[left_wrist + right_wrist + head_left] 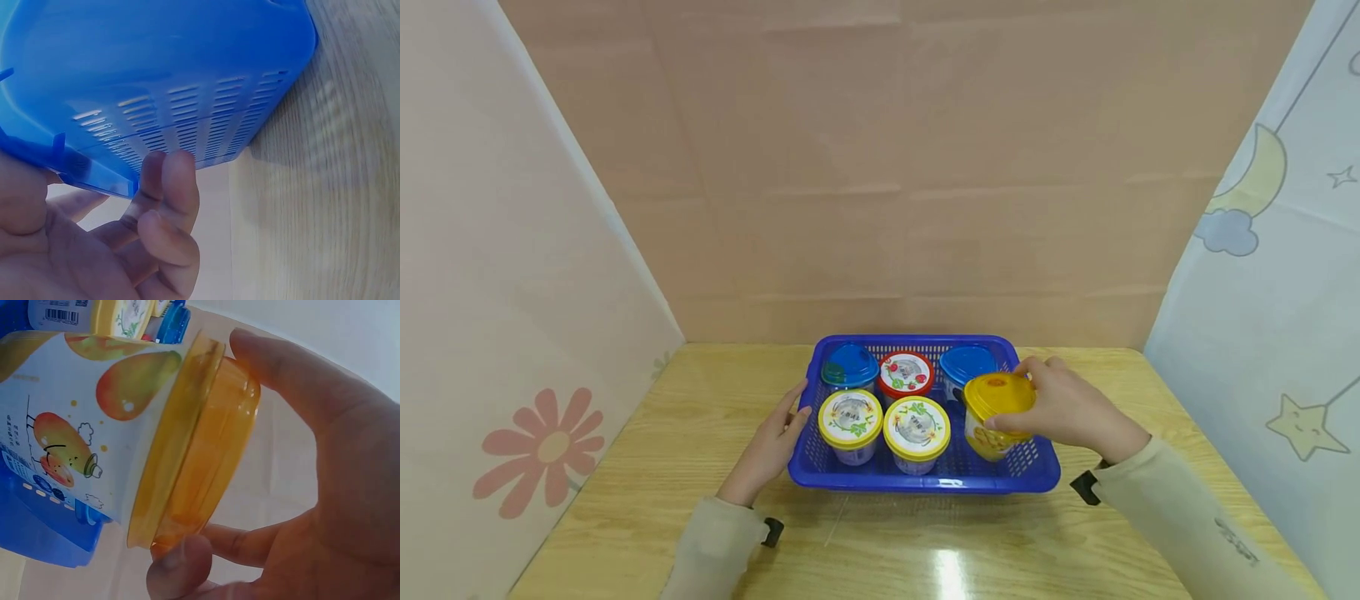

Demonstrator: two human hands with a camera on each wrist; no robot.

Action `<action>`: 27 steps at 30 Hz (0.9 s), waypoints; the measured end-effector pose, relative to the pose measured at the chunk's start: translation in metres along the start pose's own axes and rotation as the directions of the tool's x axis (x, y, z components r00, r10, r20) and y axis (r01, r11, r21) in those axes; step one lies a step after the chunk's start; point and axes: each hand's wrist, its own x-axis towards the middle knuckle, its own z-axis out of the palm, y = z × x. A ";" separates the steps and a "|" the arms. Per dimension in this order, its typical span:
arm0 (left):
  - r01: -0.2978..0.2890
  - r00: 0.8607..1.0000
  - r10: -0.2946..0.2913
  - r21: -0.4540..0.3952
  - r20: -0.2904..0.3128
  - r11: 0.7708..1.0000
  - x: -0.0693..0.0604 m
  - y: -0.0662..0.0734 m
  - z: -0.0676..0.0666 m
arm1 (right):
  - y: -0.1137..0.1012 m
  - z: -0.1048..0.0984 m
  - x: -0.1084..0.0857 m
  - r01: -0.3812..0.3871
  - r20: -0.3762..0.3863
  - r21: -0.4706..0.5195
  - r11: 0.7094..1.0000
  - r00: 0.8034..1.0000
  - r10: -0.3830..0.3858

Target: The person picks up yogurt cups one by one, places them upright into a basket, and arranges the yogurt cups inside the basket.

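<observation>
A cup with a clear yellow lid [998,396] and mango pictures on its side is gripped at the lid by my right hand [1067,410]. It tilts over the right part of a blue plastic basket [880,482]. In the right wrist view, thumb and fingers span the lid of the mango cup [125,419]. My left hand [772,443] holds the basket's left rim; in the left wrist view several fingers [178,187] curl below the rim, near the slotted wall [156,56]. Whether the cup's base touches the basket floor, I cannot tell.
Inside the basket stand two cups with blue lids [850,365] [968,363], a red-rimmed cup [906,373] between them, and two yellow-rimmed cups [851,415] [917,427] in front. The basket rests on a wooden table [647,483] before a brown backdrop [880,183]; printed side panels flank it.
</observation>
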 end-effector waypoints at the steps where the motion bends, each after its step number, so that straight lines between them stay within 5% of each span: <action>1: -0.001 1.000 0.001 0.004 -0.001 1.000 0.000 0.001 0.000 | 0.000 0.001 0.001 0.004 0.004 -0.004 1.000 1.000 -0.004; 27: -0.030 1.000 0.030 0.084 0.000 0.996 -0.002 0.003 -0.003 | -0.005 0.019 0.017 -0.036 0.099 -0.058 0.998 0.994 0.041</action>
